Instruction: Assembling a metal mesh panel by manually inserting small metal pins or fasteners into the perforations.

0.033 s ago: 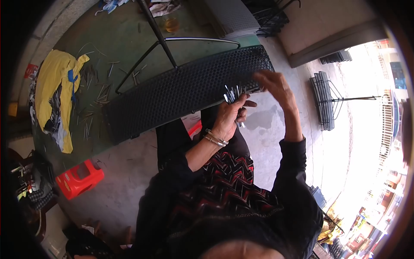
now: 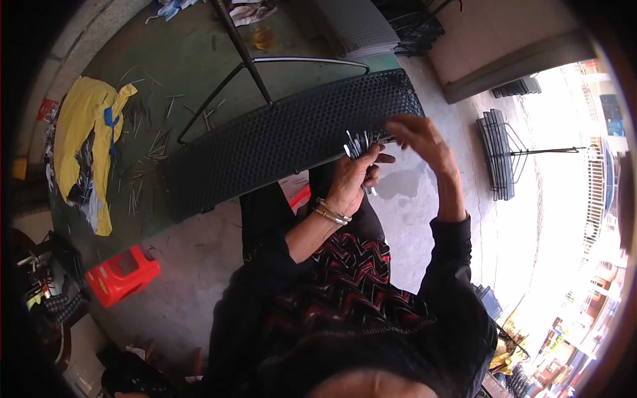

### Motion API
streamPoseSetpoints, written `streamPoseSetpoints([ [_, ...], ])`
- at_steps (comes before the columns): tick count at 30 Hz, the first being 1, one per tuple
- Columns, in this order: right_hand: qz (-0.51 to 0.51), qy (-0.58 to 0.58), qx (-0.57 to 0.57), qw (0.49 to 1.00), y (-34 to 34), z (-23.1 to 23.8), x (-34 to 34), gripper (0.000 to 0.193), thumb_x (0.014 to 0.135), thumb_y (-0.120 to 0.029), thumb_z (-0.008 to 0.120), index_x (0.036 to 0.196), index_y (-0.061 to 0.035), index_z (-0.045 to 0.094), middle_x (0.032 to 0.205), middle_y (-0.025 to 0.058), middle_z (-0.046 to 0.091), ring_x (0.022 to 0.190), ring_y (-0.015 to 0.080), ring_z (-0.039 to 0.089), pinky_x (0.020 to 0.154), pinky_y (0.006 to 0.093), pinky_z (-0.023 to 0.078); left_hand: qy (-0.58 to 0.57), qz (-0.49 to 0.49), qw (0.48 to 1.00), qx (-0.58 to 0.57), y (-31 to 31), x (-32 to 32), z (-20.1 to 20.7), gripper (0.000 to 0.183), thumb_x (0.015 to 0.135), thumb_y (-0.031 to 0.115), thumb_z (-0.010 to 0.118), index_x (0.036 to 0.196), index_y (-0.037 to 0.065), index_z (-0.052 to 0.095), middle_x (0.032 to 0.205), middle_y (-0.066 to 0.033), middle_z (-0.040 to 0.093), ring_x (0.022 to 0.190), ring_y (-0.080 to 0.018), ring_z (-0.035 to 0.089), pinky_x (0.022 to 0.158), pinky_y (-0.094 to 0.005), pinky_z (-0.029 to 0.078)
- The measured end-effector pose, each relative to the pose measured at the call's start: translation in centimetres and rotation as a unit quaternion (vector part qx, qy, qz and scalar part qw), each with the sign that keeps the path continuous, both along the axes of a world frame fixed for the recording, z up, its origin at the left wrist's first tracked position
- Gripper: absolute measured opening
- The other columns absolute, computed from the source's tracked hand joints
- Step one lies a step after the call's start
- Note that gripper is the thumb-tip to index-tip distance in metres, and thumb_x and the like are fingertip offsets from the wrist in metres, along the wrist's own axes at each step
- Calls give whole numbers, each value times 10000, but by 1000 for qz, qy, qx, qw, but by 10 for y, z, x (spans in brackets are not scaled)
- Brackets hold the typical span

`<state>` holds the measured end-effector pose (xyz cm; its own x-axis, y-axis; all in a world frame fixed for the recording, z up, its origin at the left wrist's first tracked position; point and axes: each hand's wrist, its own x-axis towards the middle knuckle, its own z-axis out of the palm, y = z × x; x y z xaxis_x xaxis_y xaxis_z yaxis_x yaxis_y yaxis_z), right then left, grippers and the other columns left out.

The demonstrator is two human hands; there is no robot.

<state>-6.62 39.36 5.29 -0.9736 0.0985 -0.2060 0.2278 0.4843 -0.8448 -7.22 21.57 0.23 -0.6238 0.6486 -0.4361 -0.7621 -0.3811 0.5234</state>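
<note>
My left hand (image 2: 352, 182) is closed around a bundle of thin silvery metal strips (image 2: 361, 144), their ends fanning out above the thumb and below the fingers. My right hand (image 2: 424, 140) hovers just to the right of the bundle, by the near edge of a black perforated metal panel (image 2: 285, 136). Its fingers are bent together and slightly blurred; whatever is between the fingertips, if anything, is too small to make out. The panel lies across the table's near edge, above my lap. A black wire frame with a long rod (image 2: 255, 73) rises from the panel's far side.
On the green table (image 2: 166, 73), a yellow bag (image 2: 79, 142) with metal strips lies at left, beside scattered loose strips (image 2: 158, 142). Grey perforated sheets (image 2: 355, 26) are stacked at the back. A red plastic stool (image 2: 123, 275) sits lower left; a black rack (image 2: 496, 156) stands at right.
My right hand has shifted slightly down, its fingers more bent now. The left hand, bundle and panel have not visibly moved.
</note>
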Motion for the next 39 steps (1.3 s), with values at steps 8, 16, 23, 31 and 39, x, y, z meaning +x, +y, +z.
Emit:
streamPoseSetpoints([
  [8,-40,41,-57,997,-4,-12,13,165,865,-115,569,927,26,627,769,54,623,668,104,559,577,251,441,-26,12,998,-58,6,5,6,153,898,217,582,924,74,632,808,-52,668,614,-81,548,493,-212,352],
  [16,-281,260,196,903,24,-25,-28,157,883,-133,523,947,-10,595,772,101,659,620,168,638,599,280,483,-12,-13,999,-51,6,5,-12,192,904,226,575,974,57,636,743,-29,623,596,-76,511,494,-204,355],
  [23,-248,296,256,886,44,-44,-44,158,877,-140,538,952,-13,596,771,96,655,606,159,631,587,284,482,-25,-31,999,-21,7,5,-6,182,908,207,568,974,46,624,681,-9,555,538,-38,369,465,-186,285],
  [31,-221,260,354,871,39,-48,-44,194,866,-224,586,1009,-119,667,832,95,634,733,230,626,696,325,482,-2,-34,999,-27,6,6,0,168,893,202,589,959,50,614,776,-50,622,562,-35,392,467,-176,287],
  [39,-166,149,241,944,19,-24,-14,260,858,-267,611,1033,-84,671,890,114,626,843,224,599,744,328,459,29,-29,999,-30,3,5,0,190,877,200,615,997,51,617,821,-74,641,550,-35,416,448,-172,273],
])
